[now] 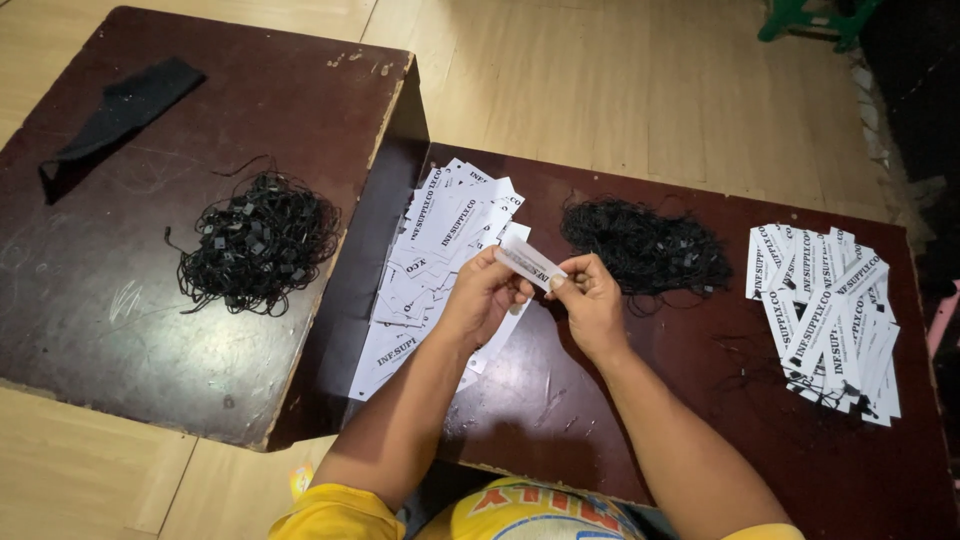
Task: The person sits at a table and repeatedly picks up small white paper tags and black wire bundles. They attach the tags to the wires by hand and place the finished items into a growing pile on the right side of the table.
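Both hands pinch one narrow white paper tag (530, 263) over the dark brown wooden table (600, 420): left hand (487, 292) grips its lower left end, right hand (590, 300) its right end. Long axis slants from upper left down to the right, between a white tag pile (430, 260) and black string tangle (645, 245).

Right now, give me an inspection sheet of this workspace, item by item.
Surface: two dark brown scuffed wooden boards, the left one overlapping the right.
Job's things: one white paper tag; loose white tag pile; tangle of black strings; strung tag stack.
Clutter: black cloth strip; second black string tangle.
Grippers: left hand and right hand both pinch the single tag.
Cables: nothing seen.
Surroundings: pale wood floor; green stool leg.
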